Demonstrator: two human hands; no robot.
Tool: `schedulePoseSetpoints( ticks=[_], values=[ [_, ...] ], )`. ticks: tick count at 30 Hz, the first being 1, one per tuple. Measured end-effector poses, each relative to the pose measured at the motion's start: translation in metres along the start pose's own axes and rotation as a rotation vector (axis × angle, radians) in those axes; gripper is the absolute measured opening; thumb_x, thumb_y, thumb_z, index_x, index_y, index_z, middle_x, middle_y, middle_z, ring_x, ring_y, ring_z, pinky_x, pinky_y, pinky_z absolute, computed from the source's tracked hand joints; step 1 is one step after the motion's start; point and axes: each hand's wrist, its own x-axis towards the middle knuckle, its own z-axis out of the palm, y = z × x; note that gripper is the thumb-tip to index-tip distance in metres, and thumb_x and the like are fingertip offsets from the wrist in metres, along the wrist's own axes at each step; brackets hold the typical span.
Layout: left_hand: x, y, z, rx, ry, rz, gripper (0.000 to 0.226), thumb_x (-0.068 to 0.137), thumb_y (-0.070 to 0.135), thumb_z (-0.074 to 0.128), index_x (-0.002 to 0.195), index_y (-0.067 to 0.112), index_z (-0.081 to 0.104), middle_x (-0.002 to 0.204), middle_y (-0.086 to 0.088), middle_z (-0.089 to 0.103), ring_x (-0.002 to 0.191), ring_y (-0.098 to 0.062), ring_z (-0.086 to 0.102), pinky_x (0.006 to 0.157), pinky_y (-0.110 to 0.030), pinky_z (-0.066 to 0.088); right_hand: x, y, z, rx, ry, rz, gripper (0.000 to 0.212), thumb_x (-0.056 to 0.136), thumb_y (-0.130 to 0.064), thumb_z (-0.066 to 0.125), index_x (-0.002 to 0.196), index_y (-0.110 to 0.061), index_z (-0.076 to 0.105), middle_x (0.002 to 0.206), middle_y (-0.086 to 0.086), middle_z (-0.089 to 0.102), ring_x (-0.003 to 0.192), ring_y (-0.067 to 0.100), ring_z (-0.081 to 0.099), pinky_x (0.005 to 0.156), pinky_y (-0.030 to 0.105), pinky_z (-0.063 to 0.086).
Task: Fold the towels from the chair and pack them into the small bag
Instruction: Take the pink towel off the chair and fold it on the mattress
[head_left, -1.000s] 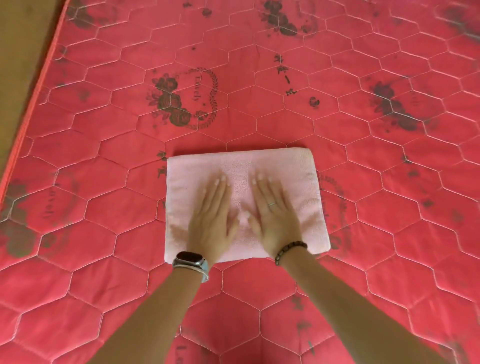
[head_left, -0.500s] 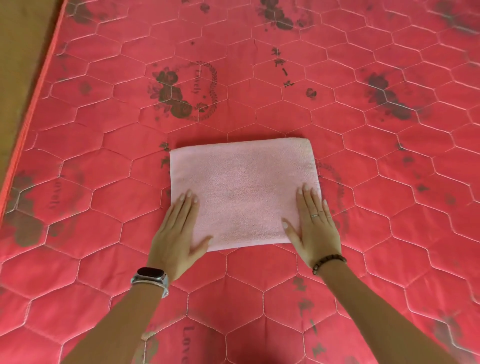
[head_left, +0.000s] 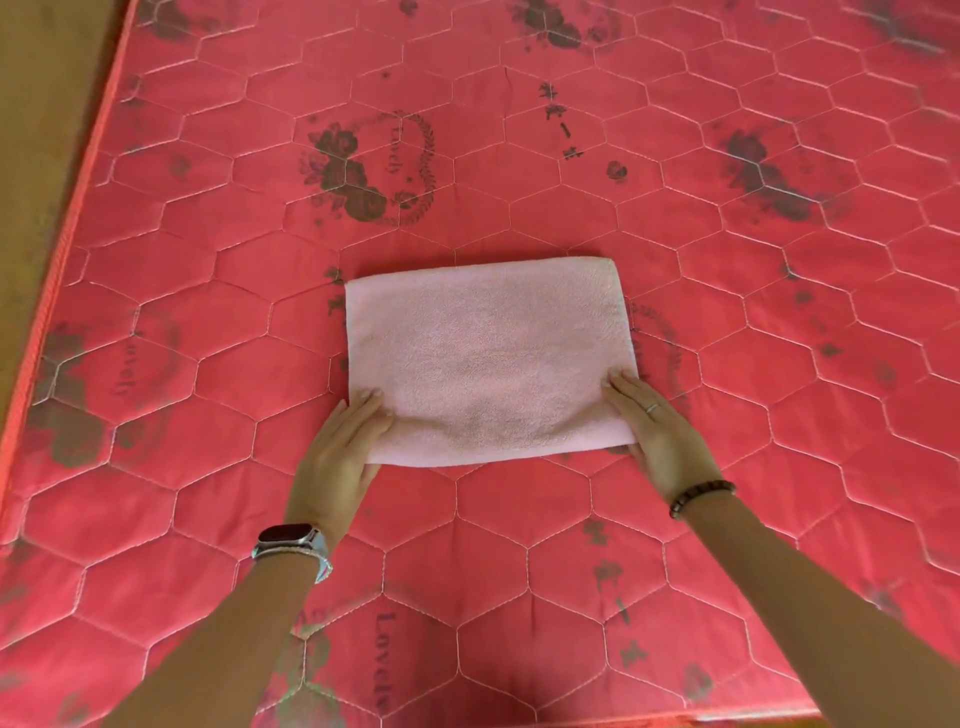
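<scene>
A pale pink towel (head_left: 488, 358), folded into a flat rectangle, lies in the middle of a red quilted mattress (head_left: 519, 545). My left hand (head_left: 337, 452) lies flat at the towel's near left corner, fingertips touching its left edge. My right hand (head_left: 660, 431), with a ring and a bead bracelet, lies flat at the near right corner, fingertips on the towel's right edge. Both hands have straight fingers. The thumbs are hidden from view. No chair and no bag are in view.
The mattress has hexagon stitching and dark floral prints. Its left edge (head_left: 57, 275) runs diagonally, with brown floor (head_left: 41, 104) beyond it. The mattress's near edge (head_left: 649, 719) shows at the bottom of the view.
My hands slid apart from the towel's middle to its near left and right corners. The towel stayed flat in place.
</scene>
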Motion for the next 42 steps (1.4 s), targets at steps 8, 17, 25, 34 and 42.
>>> schedulePoseSetpoints(
  ticks=[8,17,25,34,42],
  values=[
    [-0.024,0.003,-0.02,-0.003,-0.096,-0.007,0.04,0.07,-0.011,0.08,0.106,0.001,0.071,0.126,-0.012,0.067,0.118,-0.025,0.062,0.121,-0.024,0.022,-0.038,-0.006,-0.012,0.078,0.015,0.017,0.047,0.079,0.011,0.07,0.123,-0.003,0.064,0.134,0.014,0.059,0.124,0.032,0.057,0.101,0.049,0.047],
    [-0.08,0.036,-0.052,-0.118,-0.261,-0.071,0.052,0.057,-0.009,0.088,0.105,0.008,0.075,0.111,-0.004,0.074,0.112,-0.014,0.055,0.114,-0.013,0.026,-0.111,-0.031,-0.037,0.123,-0.16,0.093,0.056,0.071,0.015,0.073,0.12,-0.01,0.065,0.122,0.008,0.067,0.103,0.027,0.069,0.087,0.035,0.055],
    [-0.067,0.046,-0.064,-0.314,-0.147,-0.482,0.025,0.087,0.01,0.072,0.111,0.015,0.067,0.073,0.001,0.07,0.048,-0.015,0.056,0.051,-0.03,0.051,-0.074,-0.056,-0.068,0.437,-0.039,0.508,0.023,0.096,-0.025,0.056,0.112,-0.009,0.059,0.067,-0.004,0.06,0.055,0.007,0.058,0.054,0.019,0.043],
    [0.014,0.047,-0.053,-0.558,0.057,-0.664,0.013,0.099,0.03,0.052,0.102,0.018,0.051,0.085,-0.003,0.051,0.076,-0.017,0.044,0.066,-0.023,0.038,0.006,-0.053,-0.065,0.416,0.078,0.637,0.025,0.103,-0.031,0.041,0.085,-0.015,0.036,0.062,-0.003,0.042,0.06,0.025,0.044,0.052,0.034,0.029],
    [0.048,0.038,-0.029,-0.341,0.078,-0.81,0.023,0.104,0.029,0.041,0.1,0.006,0.042,0.067,0.0,0.046,0.071,-0.033,0.048,0.065,-0.039,0.037,0.048,-0.036,-0.046,0.157,0.006,0.668,0.029,0.104,-0.038,0.032,0.112,-0.012,0.043,0.068,0.01,0.055,0.067,0.036,0.057,0.062,0.038,0.041]
  ],
)
